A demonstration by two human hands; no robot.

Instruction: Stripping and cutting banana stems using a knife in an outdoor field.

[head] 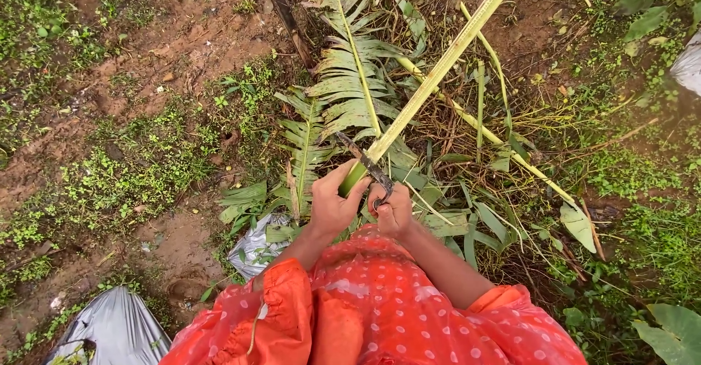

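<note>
Green stalk (431,80), head view: your left hand (332,203) is wrapped tight around its thick lower end; your right hand (394,208) is closed on a knife (365,162) whose blade lies across the stalk just above that grip. The stalk looks stripped; trimming the end seems unfinished. Cut fronds (343,95) lie beyond the stalk, grey plastic sheet (109,332) well left.

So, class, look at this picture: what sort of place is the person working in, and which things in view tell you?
Probably outdoors in a garden or small plantation plot. The ground is bare muddy soil with low weeds, cut palm fronds lie heaped, and the left hand holds a long green leaf stalk.
</note>
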